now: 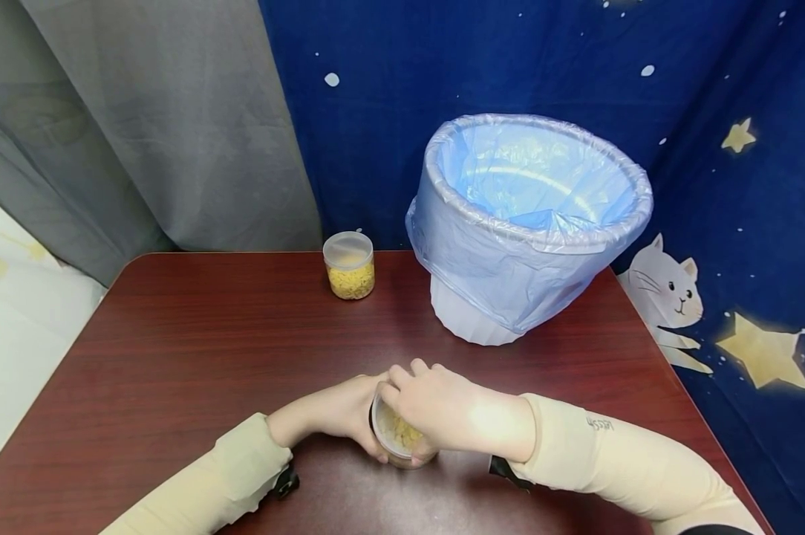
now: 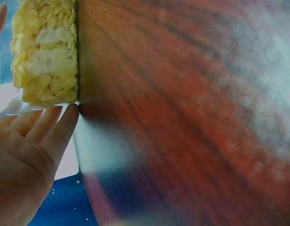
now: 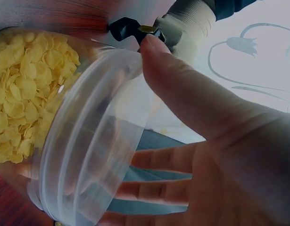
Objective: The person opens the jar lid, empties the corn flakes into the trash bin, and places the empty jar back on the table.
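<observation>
A clear plastic jar (image 1: 412,461) of yellow flakes stands upright on the table near its front. My left hand (image 1: 339,409) holds the jar around its side, thumb on the near side and fingers on the far side. In the left wrist view the fingertips meet the jar wall beside the flakes (image 2: 45,56). From above, my right hand (image 1: 442,405) grips the translucent screw lid (image 3: 88,127), its thumb on one side of the rim and the fingers spread round the other. The lid sits on the jar, partly covered by the right hand.
A second lidded jar (image 1: 350,267) of yellow flakes stands at the table's back edge. Right of it is a white bin (image 1: 469,316) lined with a bluish plastic bag. Dark blue and grey curtains (image 1: 209,134) hang behind the brown table (image 1: 195,334).
</observation>
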Motion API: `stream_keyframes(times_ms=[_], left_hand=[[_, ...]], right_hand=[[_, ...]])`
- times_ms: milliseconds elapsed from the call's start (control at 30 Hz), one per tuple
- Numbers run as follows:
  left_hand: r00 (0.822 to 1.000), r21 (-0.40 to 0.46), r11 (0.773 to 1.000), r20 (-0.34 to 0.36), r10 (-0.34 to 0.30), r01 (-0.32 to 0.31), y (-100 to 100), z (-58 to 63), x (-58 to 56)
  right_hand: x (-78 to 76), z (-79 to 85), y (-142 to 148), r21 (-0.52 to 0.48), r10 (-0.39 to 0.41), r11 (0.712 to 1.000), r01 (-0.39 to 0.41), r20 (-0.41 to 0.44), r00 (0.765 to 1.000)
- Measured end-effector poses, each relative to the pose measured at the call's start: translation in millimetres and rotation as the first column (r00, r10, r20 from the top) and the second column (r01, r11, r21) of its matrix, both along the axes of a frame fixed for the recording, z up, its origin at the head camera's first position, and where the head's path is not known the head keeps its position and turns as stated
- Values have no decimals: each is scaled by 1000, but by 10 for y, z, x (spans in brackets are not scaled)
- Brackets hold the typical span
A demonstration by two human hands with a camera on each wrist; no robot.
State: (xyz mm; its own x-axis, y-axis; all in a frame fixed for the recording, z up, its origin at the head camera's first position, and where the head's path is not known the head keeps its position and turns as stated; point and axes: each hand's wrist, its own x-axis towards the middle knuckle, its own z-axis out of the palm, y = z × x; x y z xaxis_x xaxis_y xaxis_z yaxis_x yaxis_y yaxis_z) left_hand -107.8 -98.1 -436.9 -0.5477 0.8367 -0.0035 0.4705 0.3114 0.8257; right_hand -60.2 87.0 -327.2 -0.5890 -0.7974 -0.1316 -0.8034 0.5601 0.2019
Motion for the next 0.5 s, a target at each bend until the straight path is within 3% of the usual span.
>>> stream_keyframes(times_ms=[267,500], left_hand=[[1000,7,1000,3,1,-1,-1,0,8],[1000,-5,1000,-2,-3,3,-5,-7,8]], right_hand=[[-45,45,3,37,31,999,-35,108,994],[-50,61,16,53,97,993,-103,111,989]])
